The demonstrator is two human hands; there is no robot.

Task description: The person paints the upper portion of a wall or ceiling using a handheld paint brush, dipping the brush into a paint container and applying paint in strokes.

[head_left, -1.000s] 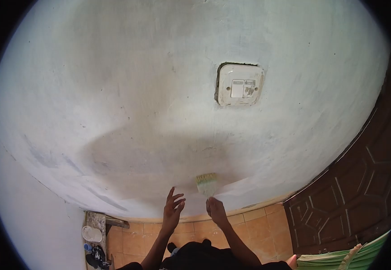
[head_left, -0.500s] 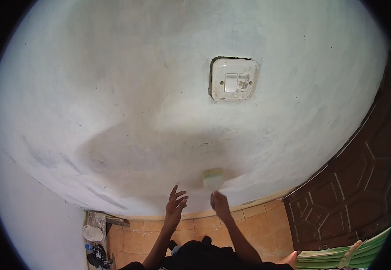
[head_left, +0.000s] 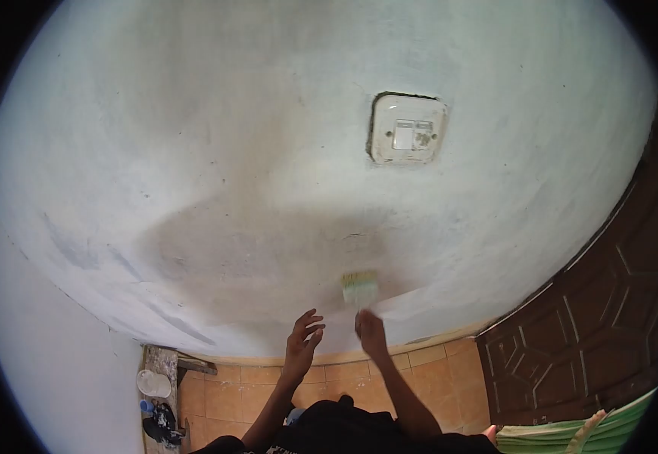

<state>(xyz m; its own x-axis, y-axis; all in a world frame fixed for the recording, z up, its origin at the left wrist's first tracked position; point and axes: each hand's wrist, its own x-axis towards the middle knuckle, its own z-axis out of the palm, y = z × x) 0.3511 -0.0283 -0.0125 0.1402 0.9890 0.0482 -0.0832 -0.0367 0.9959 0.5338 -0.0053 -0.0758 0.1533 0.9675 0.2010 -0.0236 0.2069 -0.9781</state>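
My right hand (head_left: 371, 333) is closed around the handle of a wide, flat paintbrush (head_left: 360, 289). Its pale head points up and has yellow-green bristle tips, which overlap the shadowed lower part of the wall (head_left: 268, 250). Left of the brush, my left hand (head_left: 303, 344) is raised in front of the wall with its fingers apart and nothing in them. Above both hands, a white light switch (head_left: 403, 136) sits in the wall, with a dark gap along its top and left edges and a stained right rocker.
A low wooden bench (head_left: 161, 359) at the lower left carries a white tub (head_left: 153, 384), a blue item (head_left: 146, 406) and a dark bundle (head_left: 164, 425). Orange tiles (head_left: 223, 397) cover the floor. A brown panelled door (head_left: 571, 348) and green curtain (head_left: 579, 437) are at right.
The brush has moved slightly up the wall, its head now more upright. My left hand has shifted a little to the right. The view has tilted slightly, moving the switch up and right.
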